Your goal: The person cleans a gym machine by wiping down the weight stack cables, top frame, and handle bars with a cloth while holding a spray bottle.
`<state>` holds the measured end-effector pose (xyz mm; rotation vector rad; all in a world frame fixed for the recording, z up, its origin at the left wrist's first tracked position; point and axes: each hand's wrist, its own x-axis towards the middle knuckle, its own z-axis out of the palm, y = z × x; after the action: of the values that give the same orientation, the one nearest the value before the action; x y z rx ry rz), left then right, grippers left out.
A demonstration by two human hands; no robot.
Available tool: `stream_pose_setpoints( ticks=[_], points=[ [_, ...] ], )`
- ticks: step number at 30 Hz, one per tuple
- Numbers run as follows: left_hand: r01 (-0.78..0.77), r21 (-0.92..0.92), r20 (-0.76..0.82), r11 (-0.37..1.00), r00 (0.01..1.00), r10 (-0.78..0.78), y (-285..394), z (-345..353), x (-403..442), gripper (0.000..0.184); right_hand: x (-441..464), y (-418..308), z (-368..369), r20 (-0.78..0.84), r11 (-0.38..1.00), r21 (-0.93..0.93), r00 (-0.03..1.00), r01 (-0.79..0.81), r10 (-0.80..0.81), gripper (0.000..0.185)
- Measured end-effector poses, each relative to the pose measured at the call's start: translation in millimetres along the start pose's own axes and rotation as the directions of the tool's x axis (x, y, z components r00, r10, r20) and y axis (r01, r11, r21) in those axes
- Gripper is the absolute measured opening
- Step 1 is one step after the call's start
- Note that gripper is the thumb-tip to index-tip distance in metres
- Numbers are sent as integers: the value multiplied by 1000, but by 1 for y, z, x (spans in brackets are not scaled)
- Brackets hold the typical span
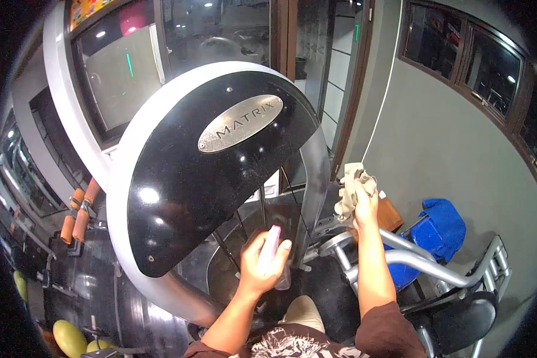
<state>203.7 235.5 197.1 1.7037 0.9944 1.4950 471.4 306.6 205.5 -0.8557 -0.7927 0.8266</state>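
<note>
The word "MATRIX" stands on the oval metal plate (240, 123) on the machine's black cover (179, 197).

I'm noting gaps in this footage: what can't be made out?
All in the head view:
- Any label on the bottle: wrapped by the left hand.
- Gripped folds of the cloth: under the right hand.
- Lower shirt print: cut off by the bottom edge.
- Tops of the rods: behind the MATRIX cover.

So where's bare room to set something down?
Dark floor between the curved white frame and orange rollers looks open. Crowded below and right of the right hand: silver tubes, blue cover, black seat.
</note>
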Motion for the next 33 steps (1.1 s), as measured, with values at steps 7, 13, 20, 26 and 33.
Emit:
stream_pose_setpoints(
  ticks=[7, 13, 20, 26, 33],
  points=[
    [-368, 208, -20, 906, 925, 380, -34, 15, 20, 19, 61, 21, 4, 42, 947, -184, 964, 264, -261, 19],
    [-244, 152, 11, 958, 969, 245, -46, 16, 22, 21, 93, 54, 8, 90, 945, -236, 973, 228, -212, 21],
    [-401, 245, -31, 883, 907, 421, -52, 38, 41, 24, 110, 94, 5, 175, 844, -408, 937, 348, -301, 19],
    [-54, 31, 10, 998, 999, 54, -48, 77, 52, 22, 114, 102, 15, 233, 819, -358, 893, 448, -386, 19],
    [-174, 77, 29, 982, 985, 173, -55, 89, 75, 19, 111, 40, 1, 256, 781, -448, 900, 435, -354, 22]
  ],
)
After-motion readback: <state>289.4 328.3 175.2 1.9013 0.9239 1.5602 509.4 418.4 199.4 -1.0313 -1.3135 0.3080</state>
